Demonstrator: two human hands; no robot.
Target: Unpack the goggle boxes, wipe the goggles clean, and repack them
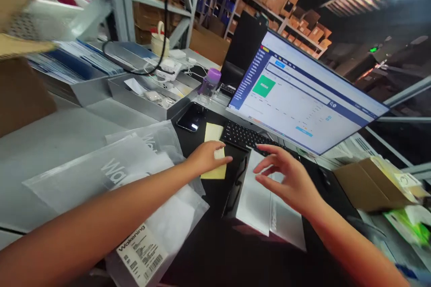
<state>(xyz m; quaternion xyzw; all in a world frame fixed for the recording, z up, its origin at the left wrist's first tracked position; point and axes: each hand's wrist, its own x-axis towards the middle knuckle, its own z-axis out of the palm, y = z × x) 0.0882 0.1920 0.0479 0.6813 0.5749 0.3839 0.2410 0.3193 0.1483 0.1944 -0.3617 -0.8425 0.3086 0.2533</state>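
My left hand point(208, 158) is open, thumb and forefinger apart, over yellow paper point(213, 171) on the black desk mat. It holds nothing I can see. My right hand point(286, 177) hovers above a silver-grey box point(251, 197), its fingers curved and spread with a gap between them and the thumb. The box has a dark slotted side facing left and pale lettering on its right part. Under my left forearm lie frosted plastic bags point(76, 177) printed with large letters. The nearest bag carries a "Wakening" label point(142, 251) with a barcode.
A monitor point(303, 94) and a black keyboard point(240, 135) stand behind the box. At the back left are a phone point(192, 117), a purple-capped bottle point(210, 84) and a grey tray point(141, 107) of small items. A cardboard box point(373, 186) sits at right.
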